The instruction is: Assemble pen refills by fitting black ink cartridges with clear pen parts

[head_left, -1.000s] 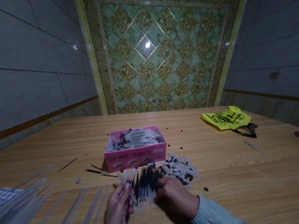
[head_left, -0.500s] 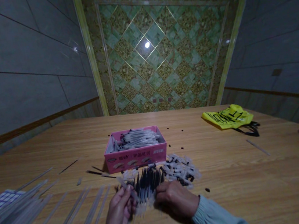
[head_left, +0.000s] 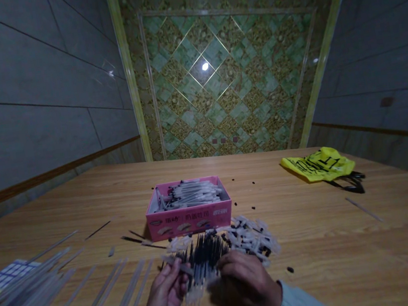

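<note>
My left hand (head_left: 167,296) pinches a translucent pen tube (head_left: 180,266) between thumb and fingers, left of a heap of black-and-clear pen refills (head_left: 205,256). At the heap's right edge my right hand (head_left: 250,280) is curled, palm down; what its fingers hold, if anything, is hidden. Behind the hands stands a pink box (head_left: 193,220) filled with assembled-looking pens (head_left: 194,193). A pile of clear caps with small black pieces (head_left: 252,237) lies right of the refills.
Many long clear tubes (head_left: 24,305) lie at the left over a checked sheet (head_left: 12,273), with several more spread beside them. A yellow bag (head_left: 319,164) with black straps is at the back right. One thin tube (head_left: 364,209) and a dark plug (head_left: 290,269) lie on the right.
The camera view has shifted slightly, so the scene sits a little lower and further right. The tube in my left hand is tilted flatter, and my right hand has moved slightly right.
</note>
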Tool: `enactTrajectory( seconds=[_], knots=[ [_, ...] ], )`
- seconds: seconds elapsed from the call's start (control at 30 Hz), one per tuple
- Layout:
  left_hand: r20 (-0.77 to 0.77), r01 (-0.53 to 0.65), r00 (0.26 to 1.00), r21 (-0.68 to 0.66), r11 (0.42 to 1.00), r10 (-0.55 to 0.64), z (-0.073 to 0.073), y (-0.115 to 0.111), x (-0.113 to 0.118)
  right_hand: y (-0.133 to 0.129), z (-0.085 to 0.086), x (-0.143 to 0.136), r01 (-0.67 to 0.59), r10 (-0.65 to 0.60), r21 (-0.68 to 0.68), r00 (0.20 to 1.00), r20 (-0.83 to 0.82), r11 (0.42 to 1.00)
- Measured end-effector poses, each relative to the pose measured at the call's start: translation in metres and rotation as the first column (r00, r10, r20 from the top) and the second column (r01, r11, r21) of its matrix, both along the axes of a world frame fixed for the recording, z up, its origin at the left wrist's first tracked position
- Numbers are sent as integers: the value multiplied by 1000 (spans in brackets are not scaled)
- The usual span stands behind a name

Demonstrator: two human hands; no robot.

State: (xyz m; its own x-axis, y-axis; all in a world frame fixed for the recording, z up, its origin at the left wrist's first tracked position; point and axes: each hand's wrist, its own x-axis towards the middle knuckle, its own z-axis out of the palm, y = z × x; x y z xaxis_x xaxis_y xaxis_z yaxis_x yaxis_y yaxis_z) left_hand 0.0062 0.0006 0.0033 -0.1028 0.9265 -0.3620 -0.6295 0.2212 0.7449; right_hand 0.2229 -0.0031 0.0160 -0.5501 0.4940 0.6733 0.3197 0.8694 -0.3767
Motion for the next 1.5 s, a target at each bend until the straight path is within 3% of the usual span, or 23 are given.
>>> enactTrajectory(
  seconds=[0.17,0.5,0.67,0.93,1.13,1.33,1.4,1.5],
  knots=[
    [100,-42,994,-38,998,46,0,1,-3,-30,21,-10,-61,93,90,908,-408,994],
    [100,-5,995,-29,1000,8,8,-3,0,-40,21,-13,-79,89,42,898,-431,996],
    [61,97,993,-6,995,-97,1,-3,0,-39,25,-21,-63,88,65,840,-535,996],
    [98,117,988,-6,993,-116,-6,-4,1,-40,21,-23,-10,-14,-30,720,-694,1000],
    [194,93,977,-25,995,-86,-6,-6,2,-38,24,-20,43,-86,-80,726,-682,996],
    [145,124,982,-17,992,-120,3,-13,15,-29,23,-18,123,-192,-189,895,-404,974],
    [241,47,970,-40,998,-36,6,-11,10,-19,18,-13,198,-287,-263,886,-363,944],
    [416,-79,904,-70,994,101,9,-5,-3,1,10,1,369,-471,-322,810,-349,872]
  ],
)
